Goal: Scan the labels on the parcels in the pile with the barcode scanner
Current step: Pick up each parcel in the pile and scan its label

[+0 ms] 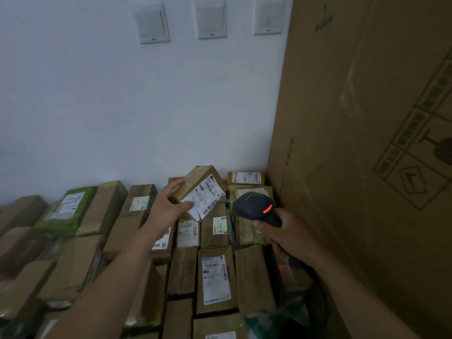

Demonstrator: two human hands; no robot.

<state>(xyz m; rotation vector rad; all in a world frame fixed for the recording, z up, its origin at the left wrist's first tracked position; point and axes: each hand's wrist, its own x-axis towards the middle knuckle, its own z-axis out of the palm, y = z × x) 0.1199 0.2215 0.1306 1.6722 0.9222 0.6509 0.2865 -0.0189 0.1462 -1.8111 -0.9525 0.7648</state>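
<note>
Label (208, 196) reads "505 101"; left hand (168, 206) grips parcel (193, 181).

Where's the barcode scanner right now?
Head view, right of centre: the barcode scanner is gripped by the right hand, between the lifted parcel and the tall cardboard box.

tall carton (367, 143) walls off the right; parcel pile (171, 277) fills below; open air along wall (97, 106).
</note>
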